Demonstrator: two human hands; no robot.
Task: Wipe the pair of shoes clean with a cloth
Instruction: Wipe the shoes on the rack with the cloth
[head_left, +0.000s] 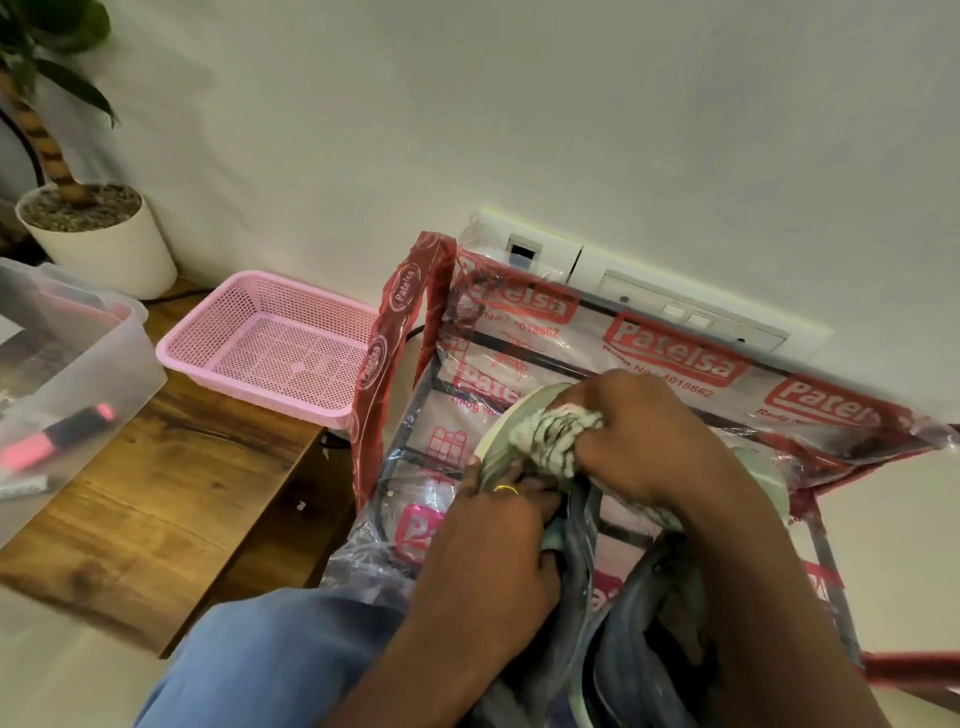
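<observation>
A pale green shoe (511, 423) with a cream sole is held up over a clear plastic bag with red print (675, 364). My left hand (498, 525), a ring on one finger, grips the shoe from below at its side. My right hand (654, 431) grips a bunched white-and-dark striped cloth (550, 434) and presses it on the shoe's toe. A second shoe (763, 467) shows only as a pale green edge behind my right wrist. Grey fabric (623, 623) hangs below my hands and hides the rest.
A pink mesh basket (270, 338) sits on a wooden table (156, 493) at the left. A clear plastic tub (67, 374) holds markers. A potted plant (98, 234) stands in the corner. A white switch panel (675, 301) is on the wall behind the bag.
</observation>
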